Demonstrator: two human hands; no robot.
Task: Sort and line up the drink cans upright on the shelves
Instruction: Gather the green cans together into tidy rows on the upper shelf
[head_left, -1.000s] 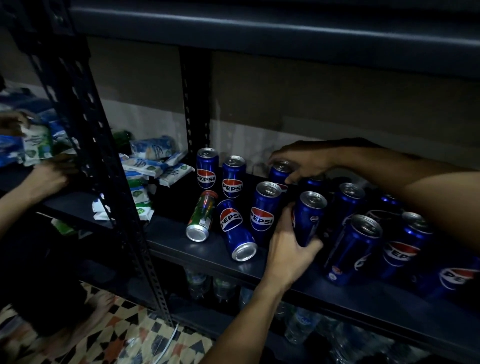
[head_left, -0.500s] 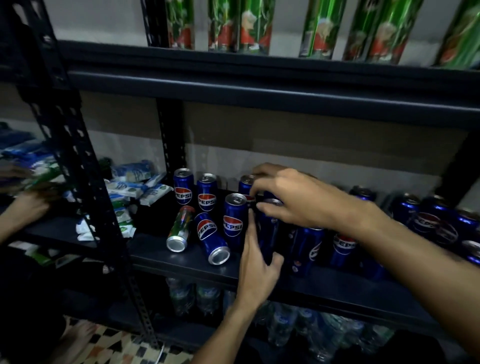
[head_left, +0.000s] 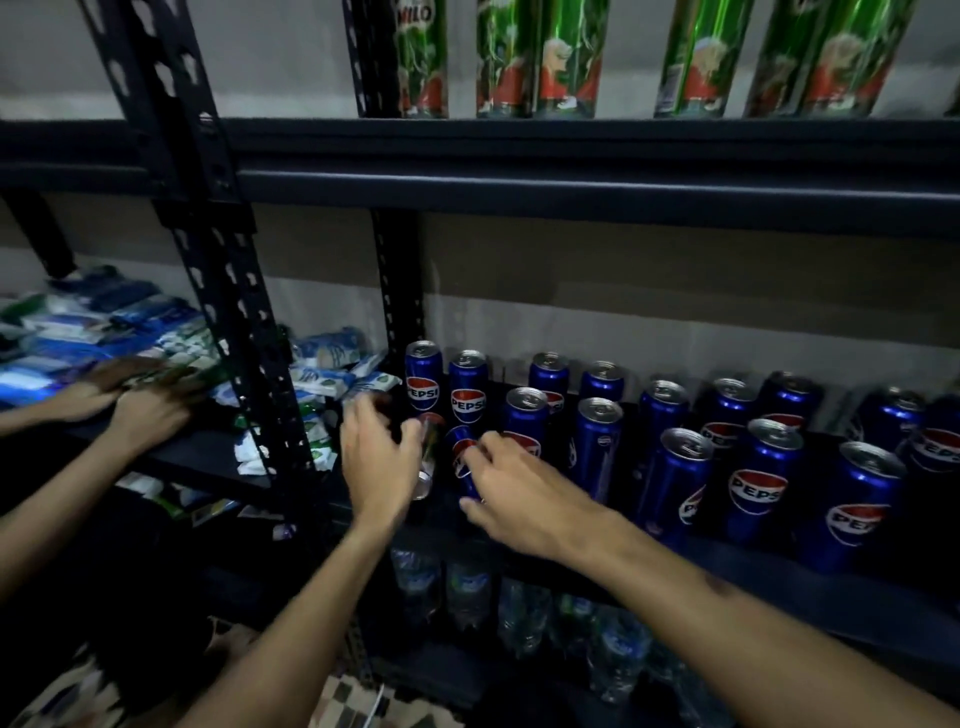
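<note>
Several blue Pepsi cans (head_left: 757, 470) stand upright in loose rows on the dark middle shelf (head_left: 810, 587). At the left end two cans lie on their sides: a green can (head_left: 429, 457) and a blue Pepsi can (head_left: 464, 457). My left hand (head_left: 379, 462) curls round the green can, its fingers blurred. My right hand (head_left: 514, 493) holds the lying Pepsi can, fingers on top and thumb underneath. Two upright Pepsi cans (head_left: 422, 376) stand just behind them at the back left.
Tall green Milo cans (head_left: 566, 57) line the upper shelf. Water bottles (head_left: 467, 587) fill the shelf below. A black perforated upright (head_left: 228, 312) divides the racks. Left of it, another person's hands (head_left: 148, 415) rest among blue and white packets (head_left: 332, 353).
Both my hands moved left from the upright Pepsi cans to the two lying cans. The view tilted up, so the Milo cans show more fully.
</note>
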